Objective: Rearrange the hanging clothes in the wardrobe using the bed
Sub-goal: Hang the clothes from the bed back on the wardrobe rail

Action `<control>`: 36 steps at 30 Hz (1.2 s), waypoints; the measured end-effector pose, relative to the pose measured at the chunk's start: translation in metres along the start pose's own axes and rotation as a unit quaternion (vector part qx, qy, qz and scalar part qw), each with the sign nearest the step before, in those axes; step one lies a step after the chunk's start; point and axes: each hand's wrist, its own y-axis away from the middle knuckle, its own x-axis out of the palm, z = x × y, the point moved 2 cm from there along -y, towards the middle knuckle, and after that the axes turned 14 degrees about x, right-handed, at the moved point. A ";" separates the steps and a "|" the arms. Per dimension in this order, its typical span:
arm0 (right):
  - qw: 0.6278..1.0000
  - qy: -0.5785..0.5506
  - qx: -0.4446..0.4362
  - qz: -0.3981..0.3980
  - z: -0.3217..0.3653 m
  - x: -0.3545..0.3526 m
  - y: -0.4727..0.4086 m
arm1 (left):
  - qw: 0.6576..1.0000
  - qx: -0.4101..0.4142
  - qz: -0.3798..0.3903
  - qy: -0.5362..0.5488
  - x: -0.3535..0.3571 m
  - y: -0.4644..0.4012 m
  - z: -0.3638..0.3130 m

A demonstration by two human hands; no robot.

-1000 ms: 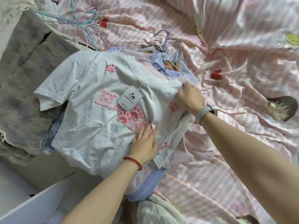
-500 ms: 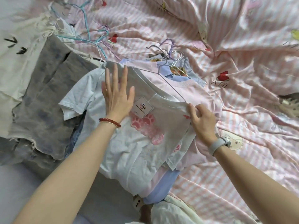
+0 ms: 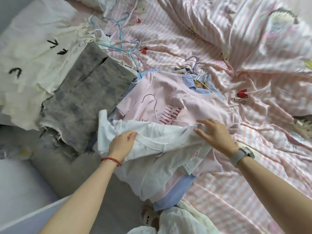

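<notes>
Now the thin white cotton T-shirt [image 3: 152, 146] lies bunched and folded back on itself at the near edge of the pink-and-white striped bed sheet [image 3: 253, 191], its ribbed neckline turned up and its print hidden. The left hand [image 3: 121, 146], with a red bead bracelet [image 3: 111, 160] at the wrist, has its fingers curled round a gathered shoulder of that shirt. The right hand [image 3: 216, 134], wearing a grey wrist band [image 3: 239, 156], lies with fingers straight and spread, pressing on the shirt's other shoulder. A thin silver wire hanger [image 3: 152, 102] rests on the pale pink T-shirt [image 3: 168, 98] just beyond, which sits on a light blue shirt [image 3: 173, 195]. Towards the left edge of the bed lie faded grey frayed denim shorts [image 3: 84, 98] and a cream garment with black marks [image 3: 33, 53]; a tangle of blue and purple wire hangers [image 3: 128, 48] lies beyond them.

Half a second ago the white shirt lay flat over the pink one with its paw print and paper tag showing, and the left hand was flat on its chest. Since then its top has been pulled back toward the person, baring the pink shirt's print and the hanger.
</notes>
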 end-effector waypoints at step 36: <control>0.543 0.129 -0.733 0.388 0.456 0.293 0.574 | 0.505 -0.573 -0.642 -0.069 -0.008 0.792 0.176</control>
